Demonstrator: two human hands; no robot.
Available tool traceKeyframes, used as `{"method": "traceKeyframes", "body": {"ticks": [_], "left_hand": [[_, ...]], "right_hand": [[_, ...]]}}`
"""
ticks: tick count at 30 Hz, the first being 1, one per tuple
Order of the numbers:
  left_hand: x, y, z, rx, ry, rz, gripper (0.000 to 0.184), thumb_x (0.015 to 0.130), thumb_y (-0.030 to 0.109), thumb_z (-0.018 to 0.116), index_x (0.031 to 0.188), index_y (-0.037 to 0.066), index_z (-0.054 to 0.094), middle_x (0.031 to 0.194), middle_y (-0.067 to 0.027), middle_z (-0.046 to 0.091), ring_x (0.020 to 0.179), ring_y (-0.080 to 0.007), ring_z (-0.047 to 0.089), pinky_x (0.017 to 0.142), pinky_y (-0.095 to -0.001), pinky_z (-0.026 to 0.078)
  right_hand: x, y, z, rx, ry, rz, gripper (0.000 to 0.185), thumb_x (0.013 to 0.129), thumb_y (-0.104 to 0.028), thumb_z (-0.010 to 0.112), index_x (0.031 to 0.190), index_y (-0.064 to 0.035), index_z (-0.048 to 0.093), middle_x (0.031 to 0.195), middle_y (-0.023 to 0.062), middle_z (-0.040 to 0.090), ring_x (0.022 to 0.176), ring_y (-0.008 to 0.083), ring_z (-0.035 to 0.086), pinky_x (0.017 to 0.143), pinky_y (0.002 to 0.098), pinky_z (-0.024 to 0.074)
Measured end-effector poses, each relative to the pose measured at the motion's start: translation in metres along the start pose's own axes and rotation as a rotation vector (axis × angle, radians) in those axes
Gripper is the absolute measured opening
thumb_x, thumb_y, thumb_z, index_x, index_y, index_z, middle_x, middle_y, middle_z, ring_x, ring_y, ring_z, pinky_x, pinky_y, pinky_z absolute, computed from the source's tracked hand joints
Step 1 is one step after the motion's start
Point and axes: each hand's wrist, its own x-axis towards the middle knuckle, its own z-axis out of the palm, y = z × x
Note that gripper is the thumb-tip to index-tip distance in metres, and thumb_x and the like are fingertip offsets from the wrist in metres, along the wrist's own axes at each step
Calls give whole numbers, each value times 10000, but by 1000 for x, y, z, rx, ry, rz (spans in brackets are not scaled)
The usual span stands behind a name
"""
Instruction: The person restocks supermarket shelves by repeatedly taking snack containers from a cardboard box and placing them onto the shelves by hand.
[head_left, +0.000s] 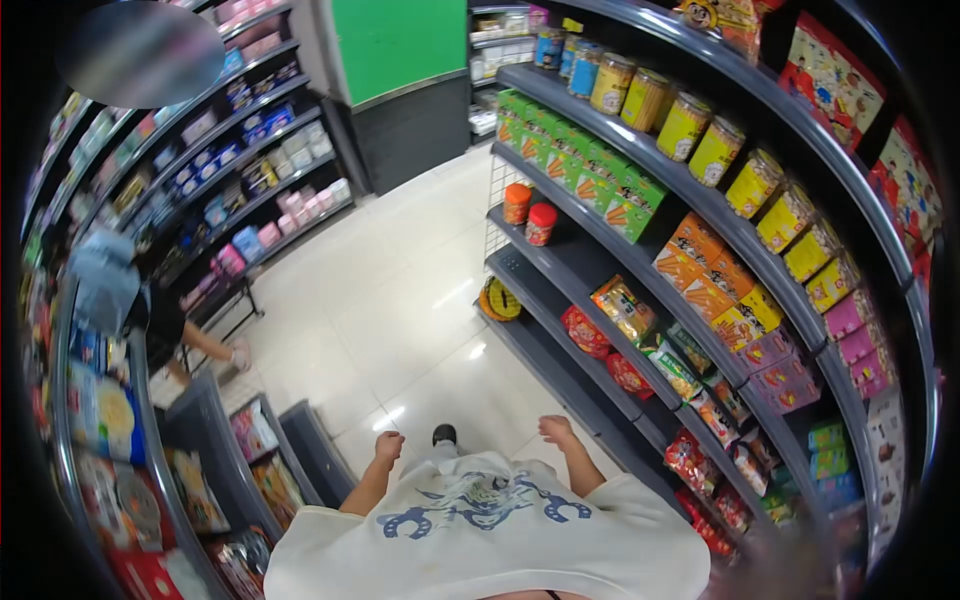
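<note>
My left hand (390, 446) is held in front of my body over the floor, its fingers curled into a loose fist with nothing visible in it. To the other side, my right hand (556, 431) hangs in the air with its fingers loosely bent and a little apart, holding nothing. It touches no shelf; the lower boards of the right-hand shelf unit (580, 390) are the nearest thing to it. Red snack bags (628, 376) and two jars with red and orange lids, including the red jar (541, 224), stand on those shelves.
Yellow-labelled jars (716, 151) and green boxes (635, 205) line the right shelves. Shelves with packaged food (105, 415) stand close on my left. A person in a blue top (105, 280) is at the left. Tiled floor (385, 290) runs ahead towards a green panel (400, 50).
</note>
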Motion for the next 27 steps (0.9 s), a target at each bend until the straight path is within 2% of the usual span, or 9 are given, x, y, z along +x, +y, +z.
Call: {"method": "traceKeyframes", "body": {"ticks": [3, 4, 7, 10, 13, 17, 20, 25, 27], "left_hand": [[82, 43, -11, 255, -53, 179, 418, 738, 205, 676, 1108, 15, 641, 928, -146, 688, 840, -263, 656, 749, -365, 531], [97, 68, -12, 328, -100, 197, 431, 729, 223, 676, 1113, 29, 646, 1037, -177, 679, 986, -298, 642, 878, -354, 497], [136, 127, -8, 575, -168, 410, 434, 727, 237, 677, 1116, 47, 649, 1042, -181, 676, 997, -294, 639, 882, -361, 499], [162, 159, 10, 598, -234, 380, 446, 730, 245, 677, 1114, 23, 641, 1056, -190, 670, 1009, -302, 636, 891, -367, 498], [170, 175, 32, 512, -317, 417, 448, 733, 246, 683, 1109, 7, 636, 1046, -191, 673, 1002, -301, 638, 883, -356, 496], [156, 198, 65, 491, -455, 454, 453, 743, 259, 684, 1114, 5, 629, 1024, -185, 679, 987, -300, 642, 868, -349, 494], [151, 218, 83, 465, -520, 483, 467, 750, 264, 680, 1133, 6, 616, 1026, -177, 678, 973, -296, 646, 859, -350, 496], [156, 287, 97, 369, -466, 676, 471, 764, 278, 671, 1143, 6, 606, 1047, -167, 671, 977, -280, 645, 861, -356, 495], [132, 347, 86, 393, -406, 750, 470, 769, 286, 670, 1146, 13, 604, 1062, -159, 664, 987, -279, 640, 863, -362, 495]], "right_hand": [[-19, 1, -7, 111, 155, 30, 273, 834, -255, 631, 1059, -102, 646, 888, 25, 653, 765, 142, 620, 645, 327, 515], [-23, 2, -3, 134, 200, 49, 290, 846, -252, 634, 1090, -95, 633, 928, 49, 658, 810, 170, 631, 683, 353, 526], [-33, 4, 22, 272, 245, 88, 307, 865, -245, 634, 1130, -89, 616, 992, 75, 660, 881, 201, 642, 738, 380, 537], [-51, -8, 54, 367, 182, 48, 321, 873, -251, 639, 1150, -93, 606, 1022, 68, 656, 918, 195, 640, 763, 371, 532], [-59, -38, 76, 314, 161, 8, 345, 835, -276, 668, 1125, -97, 614, 963, 42, 651, 854, 147, 631, 716, 324, 529], [-47, -84, 74, 239, 228, -60, 401, 832, -273, 670, 1166, -65, 600, 990, 48, 645, 873, 155, 630, 732, 317, 519], [-33, -137, 63, 187, 266, -179, 383, 860, -240, 649, 1178, -37, 584, 993, 32, 639, 909, 140, 613, 766, 301, 502], [16, -231, 44, 64, 267, -465, 399, 877, -222, 640, 1208, -17, 558, 1014, 42, 638, 905, 128, 603, 755, 283, 493], [9, -293, 46, 321, 105, -588, 383, 900, -186, 616, 1231, -12, 536, 1063, 66, 641, 952, 136, 600, 810, 286, 490]]}}
